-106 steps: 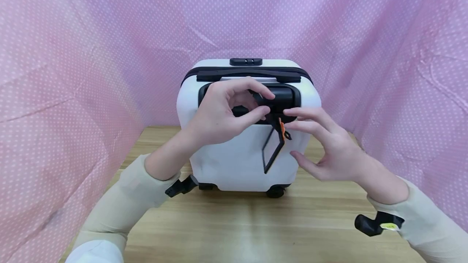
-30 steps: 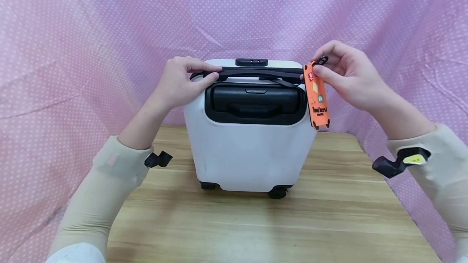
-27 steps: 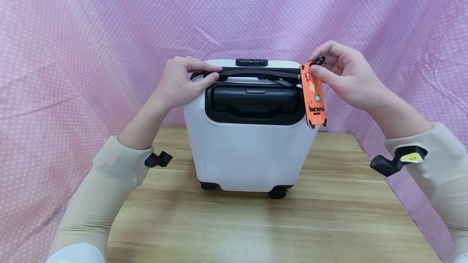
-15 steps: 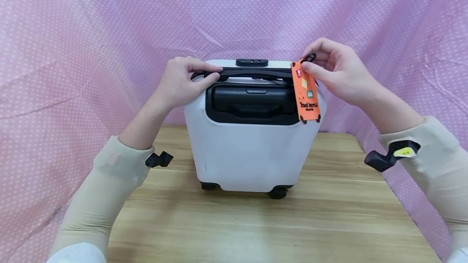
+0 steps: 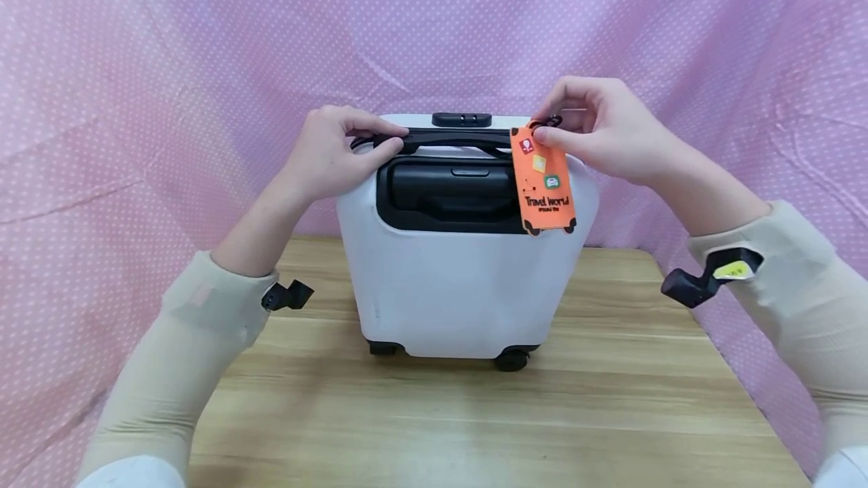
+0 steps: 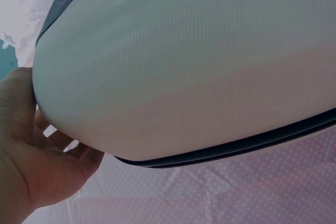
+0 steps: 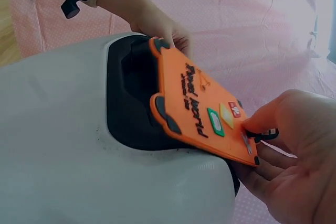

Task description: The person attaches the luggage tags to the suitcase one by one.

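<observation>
A white suitcase (image 5: 461, 285) stands upright, with a black carry handle (image 5: 461, 140) along its top edge. My left hand (image 5: 332, 149) pinches the handle's left end between thumb and fingers; in the left wrist view this hand curves around the case's corner. At the right end, my right hand (image 5: 610, 126) grips an orange luggage tag (image 5: 545, 190) by its upper end, near a small black strap loop (image 7: 266, 135). Printed side out, the tag hangs over the right part of the recessed black pull handle (image 5: 441, 187). The rest of the strap is mostly hidden behind tag and fingers.
A black combination lock (image 5: 461, 120) sits on the top of the case. Black wheels (image 5: 511, 360) rest on the wooden table (image 5: 475, 428). Pink dotted cloth (image 5: 203, 21) hangs behind and at both sides. Small black wrist cameras (image 5: 712, 277) jut from the sleeves.
Earlier both hands were in front of the case with the tag dangling. Since then my left hand has settled on the carry handle, and my right hand has brought the tag leftward along it.
</observation>
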Motion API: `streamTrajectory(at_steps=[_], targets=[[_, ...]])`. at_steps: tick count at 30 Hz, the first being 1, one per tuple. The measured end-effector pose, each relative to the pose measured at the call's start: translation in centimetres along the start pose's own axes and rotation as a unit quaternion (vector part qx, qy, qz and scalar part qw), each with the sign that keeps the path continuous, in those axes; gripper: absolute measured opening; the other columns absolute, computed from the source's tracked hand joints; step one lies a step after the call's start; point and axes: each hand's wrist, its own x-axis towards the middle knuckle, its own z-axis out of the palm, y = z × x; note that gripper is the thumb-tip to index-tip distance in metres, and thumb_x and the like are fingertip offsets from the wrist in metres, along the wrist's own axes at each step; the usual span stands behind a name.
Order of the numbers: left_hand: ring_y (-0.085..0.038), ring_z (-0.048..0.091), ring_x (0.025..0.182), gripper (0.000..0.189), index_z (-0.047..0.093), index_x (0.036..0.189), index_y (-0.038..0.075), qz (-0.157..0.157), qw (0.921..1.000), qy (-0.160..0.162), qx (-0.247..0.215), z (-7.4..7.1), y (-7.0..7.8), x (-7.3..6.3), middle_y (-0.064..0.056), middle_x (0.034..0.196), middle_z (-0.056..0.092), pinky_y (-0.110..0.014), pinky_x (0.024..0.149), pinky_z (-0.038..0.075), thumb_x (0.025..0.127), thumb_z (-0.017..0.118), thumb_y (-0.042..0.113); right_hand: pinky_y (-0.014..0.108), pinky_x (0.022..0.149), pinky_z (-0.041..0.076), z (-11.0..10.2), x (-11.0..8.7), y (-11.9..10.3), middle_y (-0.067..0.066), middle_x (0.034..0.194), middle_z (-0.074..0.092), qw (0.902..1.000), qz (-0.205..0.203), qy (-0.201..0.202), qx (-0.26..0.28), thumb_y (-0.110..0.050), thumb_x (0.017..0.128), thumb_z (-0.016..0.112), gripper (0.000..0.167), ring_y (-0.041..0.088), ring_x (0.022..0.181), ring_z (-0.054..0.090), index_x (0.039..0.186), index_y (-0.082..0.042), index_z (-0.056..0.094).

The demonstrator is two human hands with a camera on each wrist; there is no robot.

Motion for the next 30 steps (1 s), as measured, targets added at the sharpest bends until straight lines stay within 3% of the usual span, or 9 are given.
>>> streamTrajectory(at_steps=[6, 10, 14, 20, 23, 26, 30], targets=[[-0.021, 0.076, 0.100, 0.020, 0.086, 0.102, 0.010, -0.016, 0.9996, -0.010, 0.019, 0.0, 0.5, 1.0, -0.010, 0.103, 0.083, -0.039, 0.100, 0.061, 0.099, 0.071, 0.024, 0.017, 0.075, 0.059, 0.2, 0.7, -0.3, -0.004, 0.096, 0.079, 0.9985, -0.020, -0.016, -0.048, -0.003, 0.093, 0.079, 0.013, 0.013, 0.083, 0.073, 0.105, -0.002, 0.075], [-0.025, 0.076, 0.095, 0.026, 0.084, 0.098, 0.009, -0.039, 0.9981, -0.027, 0.040, 0.0, 1.3, 1.8, -0.010, 0.100, 0.083, -0.039, 0.093, 0.061, 0.100, 0.067, 0.029, 0.017, 0.071, 0.057, 0.4, 1.2, 0.0, -0.004, 0.090, 0.077, 0.9986, -0.023, -0.012, -0.046, -0.003, 0.092, 0.082, 0.014, 0.013, 0.080, 0.070, 0.101, -0.003, 0.072], [-0.024, 0.072, 0.098, 0.031, 0.083, 0.100, 0.010, -0.053, 0.9955, -0.058, 0.054, 0.0, 1.8, 2.7, -0.010, 0.102, 0.081, -0.035, 0.087, 0.055, 0.102, 0.064, 0.034, 0.019, 0.071, 0.056, 0.4, 1.7, 0.2, -0.002, 0.089, 0.077, 0.9982, -0.023, -0.020, -0.051, -0.005, 0.091, 0.084, 0.015, 0.014, 0.079, 0.068, 0.095, -0.003, 0.070], [-0.021, 0.063, 0.093, 0.037, 0.083, 0.113, 0.013, -0.061, 0.9876, -0.116, 0.087, 0.5, 2.5, 4.4, -0.010, 0.100, 0.078, -0.031, 0.079, 0.046, 0.104, 0.062, 0.042, 0.016, 0.080, 0.060, 0.3, 3.1, -0.1, -0.007, 0.102, 0.081, 0.9951, -0.001, -0.043, -0.089, -0.013, 0.089, 0.088, 0.015, 0.010, 0.089, 0.078, 0.094, -0.004, 0.077], [-0.021, 0.065, 0.094, 0.042, 0.080, 0.124, 0.011, -0.062, 0.9825, -0.150, 0.091, 0.9, 3.0, 5.3, -0.010, 0.108, 0.078, -0.031, 0.080, 0.050, 0.105, 0.061, 0.043, 0.017, 0.078, 0.061, 0.6, 3.8, -0.2, -0.005, 0.097, 0.080, 0.9944, 0.007, -0.046, -0.095, -0.019, 0.087, 0.090, 0.017, 0.012, 0.088, 0.078, 0.094, -0.007, 0.080], [-0.022, 0.067, 0.099, 0.043, 0.077, 0.130, 0.010, -0.059, 0.9797, -0.172, 0.085, 1.6, 3.6, 6.2, -0.011, 0.116, 0.079, -0.033, 0.086, 0.054, 0.106, 0.061, 0.042, 0.019, 0.075, 0.061, 1.2, 4.3, -0.2, -0.003, 0.089, 0.079, 0.9935, -0.016, -0.048, -0.101, -0.020, 0.086, 0.090, 0.015, 0.016, 0.084, 0.076, 0.092, -0.009, 0.082], [-0.020, 0.072, 0.105, 0.039, 0.077, 0.129, 0.010, -0.054, 0.9838, -0.157, 0.067, 2.2, 4.3, 6.8, -0.009, 0.119, 0.080, -0.035, 0.096, 0.056, 0.105, 0.064, 0.038, 0.019, 0.076, 0.060, 2.0, 4.8, -0.4, -0.004, 0.084, 0.078, 0.9890, -0.064, -0.047, -0.125, -0.022, 0.087, 0.089, 0.013, 0.016, 0.080, 0.073, 0.089, -0.012, 0.083]])
